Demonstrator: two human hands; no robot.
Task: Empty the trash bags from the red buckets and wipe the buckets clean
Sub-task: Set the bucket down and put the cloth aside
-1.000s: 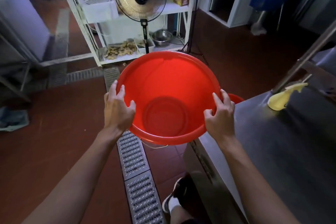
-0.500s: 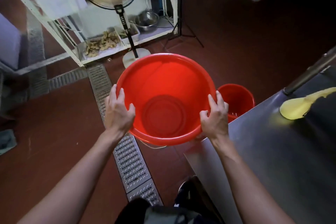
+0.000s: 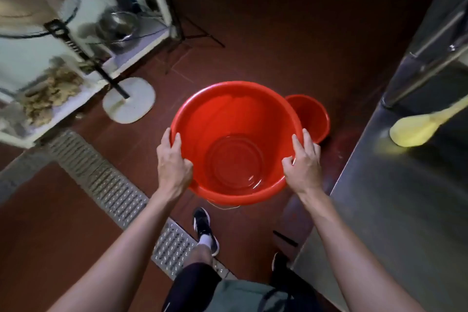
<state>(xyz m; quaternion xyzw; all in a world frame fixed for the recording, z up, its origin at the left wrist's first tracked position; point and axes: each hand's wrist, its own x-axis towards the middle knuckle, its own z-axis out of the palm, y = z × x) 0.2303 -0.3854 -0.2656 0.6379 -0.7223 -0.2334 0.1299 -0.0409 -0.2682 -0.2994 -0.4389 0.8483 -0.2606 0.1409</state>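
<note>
Bucket in your hands: large red bucket [image 3: 228, 119], held mouth-up above the brown floor [image 3: 278, 33], between your two hands; no bag in it — bare red walls and a ringed bottom with a wet-looking glint near its lower right.
Left hand: your left hand [image 3: 172, 162] grips the rim on the left side, fingers curled over the outside, thumb hooked inside.
Right hand: your right hand [image 3: 302, 162] grips the rim on the right, fingers wrapped outside, thumb tucked at the lip.
Second bucket: smaller red bucket [image 3: 312, 115] stands on the floor just behind and right of the big one, partly hidden by it; its contents cannot be told.
Counter: steel counter [image 3: 405, 197] on your right, with a yellow utensil [image 3: 415, 125] lying on it.
Shelf: white shelf unit [image 3: 141, 40] at far left holds a metal bowl [image 3: 117, 25] and a tray of pale beige clumps [image 3: 48, 94] — all blurred.
Fan: its white base [image 3: 129, 100] sits on the floor beside the shelf.
Drain: metal floor grate [image 3: 119, 192] runs diagonally under your left arm.
</note>
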